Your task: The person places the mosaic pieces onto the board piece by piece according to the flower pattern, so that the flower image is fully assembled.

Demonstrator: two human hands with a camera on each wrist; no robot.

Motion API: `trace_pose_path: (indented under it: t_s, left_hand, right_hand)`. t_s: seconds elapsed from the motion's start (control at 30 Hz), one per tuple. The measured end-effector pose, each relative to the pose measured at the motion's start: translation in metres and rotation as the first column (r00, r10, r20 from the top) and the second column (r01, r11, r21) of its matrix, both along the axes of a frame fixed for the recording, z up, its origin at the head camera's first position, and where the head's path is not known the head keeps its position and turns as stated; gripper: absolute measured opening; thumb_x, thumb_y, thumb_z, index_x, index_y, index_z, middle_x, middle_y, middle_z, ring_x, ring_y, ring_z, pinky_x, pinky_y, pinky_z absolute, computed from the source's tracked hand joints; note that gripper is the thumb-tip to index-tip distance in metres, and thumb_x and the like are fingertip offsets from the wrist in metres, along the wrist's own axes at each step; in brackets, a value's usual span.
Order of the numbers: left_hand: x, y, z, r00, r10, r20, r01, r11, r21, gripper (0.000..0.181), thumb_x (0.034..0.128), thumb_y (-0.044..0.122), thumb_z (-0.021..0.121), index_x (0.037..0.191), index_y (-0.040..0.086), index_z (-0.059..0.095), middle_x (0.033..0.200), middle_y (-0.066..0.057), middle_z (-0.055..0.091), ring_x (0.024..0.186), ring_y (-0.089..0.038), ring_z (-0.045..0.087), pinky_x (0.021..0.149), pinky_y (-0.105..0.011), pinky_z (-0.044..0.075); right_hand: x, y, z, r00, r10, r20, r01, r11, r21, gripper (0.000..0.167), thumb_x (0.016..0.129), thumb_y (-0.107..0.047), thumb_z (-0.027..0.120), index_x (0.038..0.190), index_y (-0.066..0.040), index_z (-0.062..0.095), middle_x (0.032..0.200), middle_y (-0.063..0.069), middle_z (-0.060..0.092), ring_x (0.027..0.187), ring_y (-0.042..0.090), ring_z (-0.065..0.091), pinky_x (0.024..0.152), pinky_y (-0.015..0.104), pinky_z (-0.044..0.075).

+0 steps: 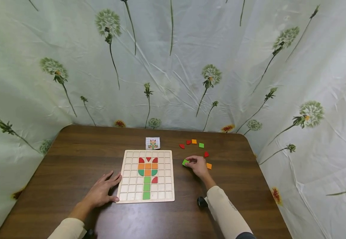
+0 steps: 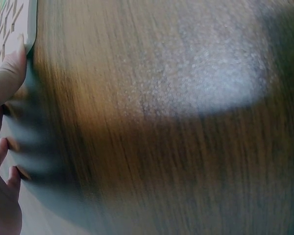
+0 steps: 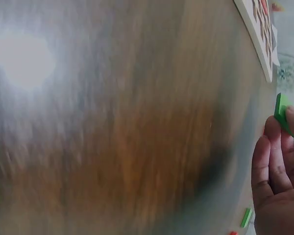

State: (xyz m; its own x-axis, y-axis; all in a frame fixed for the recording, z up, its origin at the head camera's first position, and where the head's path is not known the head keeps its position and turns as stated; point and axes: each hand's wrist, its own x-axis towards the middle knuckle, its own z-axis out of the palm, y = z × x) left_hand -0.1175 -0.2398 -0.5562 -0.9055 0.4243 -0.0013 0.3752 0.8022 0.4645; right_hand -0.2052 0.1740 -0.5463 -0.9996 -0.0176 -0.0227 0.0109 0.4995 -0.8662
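Observation:
A pale wooden grid board (image 1: 131, 187) lies on the table, its cells partly filled with red, orange and green tiles that form a tulip shape. A lone red quarter-round tile (image 1: 154, 180) sits right of the light green stem (image 1: 147, 187). My left hand (image 1: 101, 191) rests at the board's left edge, fingers spread, with the thumb touching the near left corner. Right of the board, my right hand (image 1: 198, 166) pinches a light green square tile (image 1: 185, 162) between thumb and fingers. In the right wrist view that green tile (image 3: 281, 110) is held above the table.
Behind the board lies a small pattern card (image 1: 153, 143) with a printed flower. Loose tiles lie at the right: red pieces (image 1: 181, 146), orange squares (image 1: 194, 141) and a green square (image 1: 201, 145). A curtain (image 1: 173, 66) hangs behind the brown table (image 1: 80, 146).

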Motion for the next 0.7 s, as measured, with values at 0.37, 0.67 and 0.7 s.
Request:
trace_pose_path:
  t_s: [0.37, 0.67, 0.7]
  left_hand:
    - [-0.003, 0.003, 0.003, 0.999, 0.018, 0.046, -0.017, 0.999, -0.037, 0.093, 0.0635, 0.043, 0.083, 0.139, 0.002, 0.049, 0.146, -0.018, 0.044, 0.135, -0.048, 0.028, 0.105, -0.065, 0.023]
    - [-0.001, 0.001, 0.0, 0.999, 0.022, 0.041, -0.02, 0.999, -0.036, 0.092, 0.0638, 0.04, 0.084, 0.139, 0.001, 0.049, 0.146, -0.018, 0.044, 0.135, -0.048, 0.027, 0.105, -0.065, 0.023]
    - [0.0, 0.001, 0.0, 0.999, 0.024, 0.042, -0.023, 0.999, -0.034, 0.091, 0.0638, 0.04, 0.084, 0.139, 0.001, 0.049, 0.146, -0.018, 0.044, 0.135, -0.048, 0.027, 0.105, -0.065, 0.023]
  right_hand:
    - [0.008, -0.017, -0.001, 0.987, 0.15, 0.057, -0.146, 0.987, -0.07, 0.014, 0.078, -0.001, 0.077, 0.089, 0.006, 0.072, 0.079, 0.009, 0.067, 0.063, 0.011, 0.057, 0.058, 0.023, 0.049]
    - [0.011, -0.036, 0.001, 0.962, 0.26, 0.083, -0.246, 0.959, -0.143, 0.015, 0.081, 0.001, 0.074, 0.094, 0.009, 0.071, 0.079, 0.012, 0.069, 0.061, 0.012, 0.061, 0.06, 0.031, 0.056]
    - [0.011, -0.038, 0.001, 0.961, 0.263, 0.089, -0.249, 0.958, -0.139, 0.015, 0.081, 0.001, 0.074, 0.094, 0.008, 0.071, 0.079, 0.011, 0.068, 0.061, 0.011, 0.06, 0.06, 0.031, 0.056]
